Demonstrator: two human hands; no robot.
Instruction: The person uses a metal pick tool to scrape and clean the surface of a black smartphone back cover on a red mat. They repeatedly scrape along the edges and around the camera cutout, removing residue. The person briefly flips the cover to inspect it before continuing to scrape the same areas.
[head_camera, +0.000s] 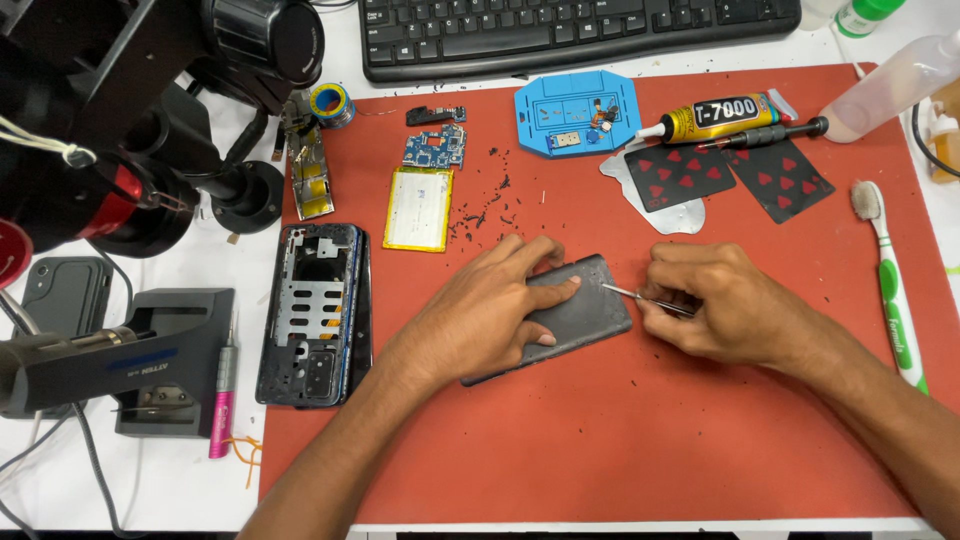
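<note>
Pressing down with my left hand (490, 305), I am holding a dark grey, flat rectangular phone back cover (580, 318) against the red rubber work mat (600, 440), near the mat's middle. The left hand is lying open and flat, fingers spread across the cover's upper half. My right hand (725, 305) is closed around thin metal tweezers (640, 296), whose tip is touching the cover's right edge.

Toward the mat's left edge a stripped black phone frame with a bare metal midplate (318, 312) is lying lengthwise. Above it, near the top left corner, a yellow-edged silver flat battery (419, 208) is resting beside a small blue circuit board (435, 148). Black crumbs of debris (485, 205) are scattered between the battery and the cover. Along the mat's top edge a blue plastic screw tray (577, 112) is sitting next to a tube of clear adhesive with a yellow and black label (715, 117), and two black playing cards with red hearts (725, 178) are lying just below the tube. Off the mat's right edge a green and white toothbrush (893, 290) is lying on the white tabletop (180, 480). A black keyboard (575, 32) is sitting beyond the mat's top edge, and a pink-handled screwdriver (222, 400) is lying off the left edge.
</note>
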